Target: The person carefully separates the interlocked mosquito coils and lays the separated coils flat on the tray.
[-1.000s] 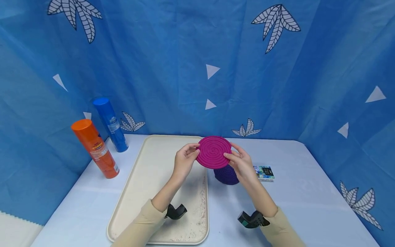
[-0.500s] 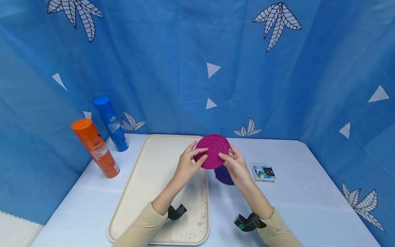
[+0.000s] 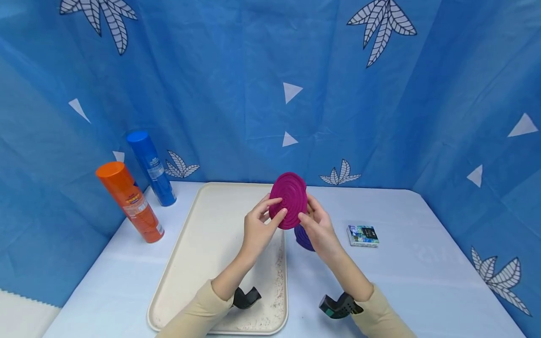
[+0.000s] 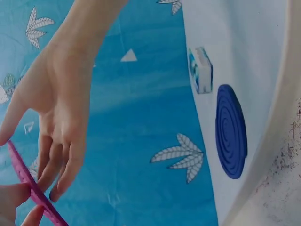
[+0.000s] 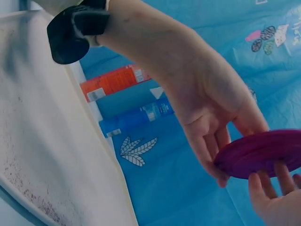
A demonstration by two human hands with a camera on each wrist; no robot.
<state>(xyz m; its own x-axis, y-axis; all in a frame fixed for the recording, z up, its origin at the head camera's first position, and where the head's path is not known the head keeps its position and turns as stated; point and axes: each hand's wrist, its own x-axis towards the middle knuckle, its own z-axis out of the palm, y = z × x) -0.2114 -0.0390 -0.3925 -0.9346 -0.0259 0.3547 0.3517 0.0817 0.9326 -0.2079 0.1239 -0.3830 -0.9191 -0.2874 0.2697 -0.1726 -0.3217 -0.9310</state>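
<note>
A round magenta coaster with a spiral groove is held up above the table, tilted, in both hands. At its left side my left hand holds it, thumb and forefinger tips on the near face. My right hand pinches the right edge, its thumb in front and fingers behind. In the left wrist view the coaster shows nearly edge-on between the two hands. A dark purple-blue spiral coaster lies on the table, partly hidden behind the right hand in the head view.
A cream tray with worn spots lies under the left arm. Orange and blue spray cans stand at the left. A small patterned box sits on the right. A blue patterned curtain closes off the back.
The magenta coaster has turned from facing the head camera to a tilted, narrower view. My left fingertips have moved from its edge onto its face, and my right hand has shifted slightly left.
</note>
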